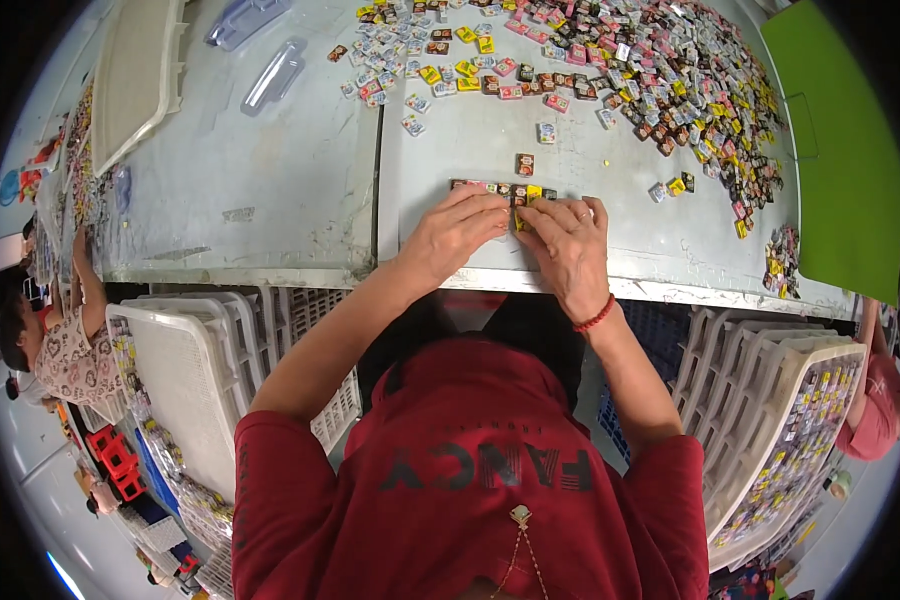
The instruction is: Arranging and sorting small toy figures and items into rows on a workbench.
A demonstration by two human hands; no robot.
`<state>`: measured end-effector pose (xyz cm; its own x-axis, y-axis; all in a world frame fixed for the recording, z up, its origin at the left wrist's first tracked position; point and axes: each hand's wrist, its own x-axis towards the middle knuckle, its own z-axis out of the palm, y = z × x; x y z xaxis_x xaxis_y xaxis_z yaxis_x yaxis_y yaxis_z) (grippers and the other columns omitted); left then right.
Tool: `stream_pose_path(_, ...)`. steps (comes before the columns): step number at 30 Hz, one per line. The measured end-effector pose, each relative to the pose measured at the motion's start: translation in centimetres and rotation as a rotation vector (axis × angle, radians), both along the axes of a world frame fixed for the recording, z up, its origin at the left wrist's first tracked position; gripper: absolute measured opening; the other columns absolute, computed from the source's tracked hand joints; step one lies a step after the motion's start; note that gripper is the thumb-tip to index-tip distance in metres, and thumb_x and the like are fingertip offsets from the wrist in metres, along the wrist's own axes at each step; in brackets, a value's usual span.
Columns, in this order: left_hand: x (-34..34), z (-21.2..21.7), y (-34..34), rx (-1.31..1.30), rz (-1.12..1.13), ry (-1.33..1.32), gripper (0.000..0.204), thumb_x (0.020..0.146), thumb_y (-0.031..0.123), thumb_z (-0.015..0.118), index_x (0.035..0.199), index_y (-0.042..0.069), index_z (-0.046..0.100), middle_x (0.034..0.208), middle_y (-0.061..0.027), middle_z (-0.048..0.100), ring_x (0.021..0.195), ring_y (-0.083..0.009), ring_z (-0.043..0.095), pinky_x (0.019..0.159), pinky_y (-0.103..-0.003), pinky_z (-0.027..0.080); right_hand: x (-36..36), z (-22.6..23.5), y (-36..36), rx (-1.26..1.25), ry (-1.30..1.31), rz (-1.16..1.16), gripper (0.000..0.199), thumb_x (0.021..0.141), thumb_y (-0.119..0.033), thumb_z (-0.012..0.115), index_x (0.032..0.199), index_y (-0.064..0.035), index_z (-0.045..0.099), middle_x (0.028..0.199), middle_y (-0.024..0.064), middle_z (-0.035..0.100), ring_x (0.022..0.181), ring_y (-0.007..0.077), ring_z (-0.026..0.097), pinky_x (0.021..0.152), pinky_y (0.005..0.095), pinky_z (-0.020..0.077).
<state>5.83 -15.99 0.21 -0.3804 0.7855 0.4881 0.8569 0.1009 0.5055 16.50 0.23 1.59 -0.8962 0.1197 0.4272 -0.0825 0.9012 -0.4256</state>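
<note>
Close to the table's front edge, both hands meet over a short row of small printed boxes point(492, 187), dark, pink and yellow. My left hand point(455, 230) is closed, its fingers together and their tips pressing on the near side of the row; whatever lies under them is hidden. With thumb and fingertips my right hand point(572, 240) grips a small yellow box point(521, 224) against the row. That hand partly covers the right end. One loose dark brown box point(525, 164) lies just beyond the row, and a white-blue box point(546, 132) farther off.
A big heap of small boxes point(690, 100) spreads over the far right of the table point(300, 190). Clear plastic trays point(274, 76) and a white crate point(138, 80) are at far left. Stacked crates point(175, 370) stand below the edge. A co-worker point(70, 340) is at left.
</note>
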Motion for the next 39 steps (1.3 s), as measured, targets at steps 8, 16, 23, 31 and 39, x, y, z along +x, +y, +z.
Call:
stream_pose_path(8,1.0,-1.3,0.3,0.077,0.064,-0.004,0.021,0.074,0.001,0.070,0.094,-0.003,0.065,0.103,-0.0112,0.066,0.104,-0.0286,0.059,0.090,-0.035,0.050,0.4,-0.7,-1.1,0.041,0.078,-0.092,0.026,0.072,-0.009,0.074,0.098,-0.0111,0.068,0.100,0.0008,0.067,0.094,0.0204,0.060,0.095,0.0436,0.0371)
stream_pose_path(16,1.7,0.5,-0.4,-0.084,0.073,0.085,0.029,0.076,-0.003,0.060,0.106,-0.002,0.062,0.121,-0.0147,0.057,0.116,-0.0303,0.053,0.098,-0.038,0.046,0.5,-1.8,-2.4,0.045,0.117,-0.150,0.022,0.076,-0.010,0.070,0.098,-0.0089,0.068,0.104,0.0014,0.065,0.095,0.0208,0.057,0.094,0.0463,0.0364)
stream_pose_path(23,1.8,-0.9,-0.3,0.058,0.185,0.002,0.023,0.075,-0.004,0.066,0.097,-0.001,0.065,0.107,-0.0116,0.062,0.111,-0.0315,0.056,0.091,-0.038,0.050,0.7,-1.9,-2.5,0.002,0.158,-0.183,0.019,0.074,-0.009,0.073,0.092,-0.0080,0.067,0.103,0.0012,0.066,0.095,0.0200,0.058,0.094,0.0442,0.0374)
stream_pose_path(31,1.5,-1.1,-0.8,0.046,0.210,0.086,0.019,0.074,0.002,0.068,0.093,0.000,0.067,0.102,-0.0071,0.065,0.110,-0.0292,0.057,0.089,-0.038,0.050,0.3,-2.0,-2.6,-0.013,0.173,-0.168,0.017,0.075,-0.008,0.071,0.091,-0.0080,0.066,0.095,0.0025,0.061,0.094,0.0217,0.056,0.090,0.0440,0.0380)
stream_pose_path(39,1.1,-0.4,-0.9,0.058,0.210,0.096,0.019,0.074,0.002,0.068,0.092,0.001,0.068,0.101,-0.0063,0.065,0.104,-0.0279,0.058,0.087,-0.036,0.049,0.3,-1.8,-2.7,0.020,0.149,-0.148,0.021,0.075,-0.007,0.070,0.096,-0.0069,0.066,0.093,0.0047,0.059,0.091,0.0231,0.055,0.088,0.0436,0.0395)
